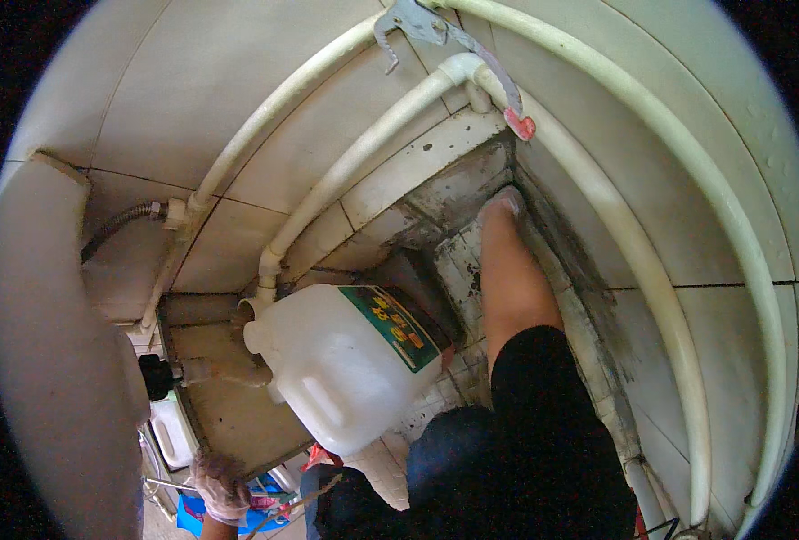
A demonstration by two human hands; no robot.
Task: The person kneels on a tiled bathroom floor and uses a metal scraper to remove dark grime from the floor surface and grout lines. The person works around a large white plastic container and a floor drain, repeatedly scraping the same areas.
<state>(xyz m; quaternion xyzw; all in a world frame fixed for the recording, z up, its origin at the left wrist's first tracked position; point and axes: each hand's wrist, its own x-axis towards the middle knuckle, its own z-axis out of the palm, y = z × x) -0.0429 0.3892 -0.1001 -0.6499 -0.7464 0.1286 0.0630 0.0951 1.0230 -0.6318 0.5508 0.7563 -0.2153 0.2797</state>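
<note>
The grimy tiled corner (514, 162) lies just above and right of the frame's centre, where dark-streaked walls meet a floor of small pale tiles (461, 261). The right hand (505, 202), in a clear glove, reaches into it at the end of a bare forearm; its fingers are too hidden to tell whether they grip anything. The left hand (219, 490), also gloved, is at lower left by the bottom edge of a beige slab (233, 423); whether it is clenched on that edge cannot be told.

Between the hands, at the centre, sits a big white jug (318, 369) with a green label, its neck toward the left. A smaller white container (175, 432) and a blue item (255, 519) show at lower left, near a black knob (155, 376). Cream pipes (597, 184) arc across the top and right, a grey hooked piece (422, 22) with a red tip over them. A braided hose (116, 229) curves at left.
</note>
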